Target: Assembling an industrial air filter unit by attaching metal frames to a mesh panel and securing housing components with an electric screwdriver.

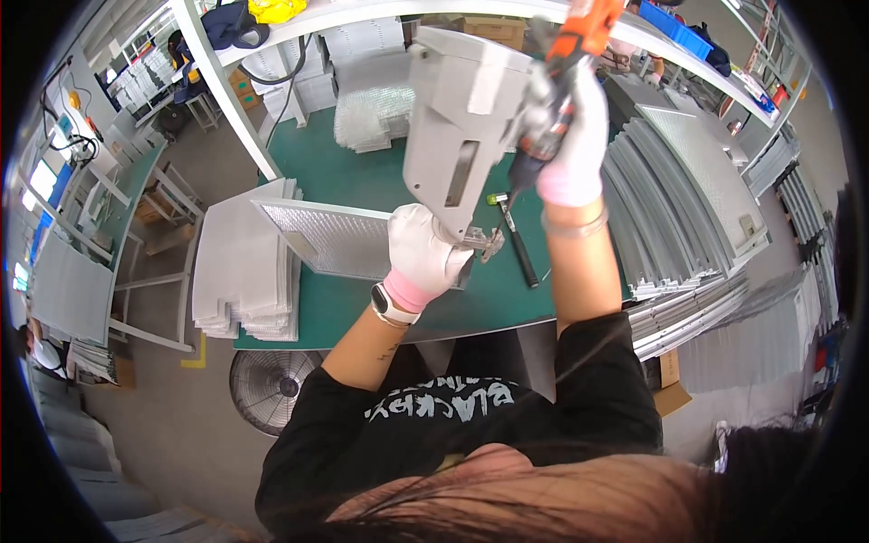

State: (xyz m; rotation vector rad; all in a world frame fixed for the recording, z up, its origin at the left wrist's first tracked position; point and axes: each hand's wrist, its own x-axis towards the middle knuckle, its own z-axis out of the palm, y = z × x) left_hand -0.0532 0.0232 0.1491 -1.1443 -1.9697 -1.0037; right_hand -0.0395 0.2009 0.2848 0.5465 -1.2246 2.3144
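Note:
My left hand (418,246), in a white glove with a pink cuff, is closed on the lower end of a light grey panel (441,127) with a long slot. The panel stands tilted above the table. A small metal fitting (487,242) sits at its lower corner, beside my left fingers. My right hand (587,136), gloved too, grips an orange and black power screwdriver (579,41) that is partly blurred. Its bit points down at the fitting; whether the tip touches cannot be made out. A hammer (519,246) with a yellow-green head lies on the table between my arms.
The green table (362,321) carries a stack of white sheets (244,262) and a mesh-faced panel (335,237) on the left. Many curved grey panels (665,199) are stacked at the right. A white shelf (362,14) crosses above. A floor fan (272,389) stands below left.

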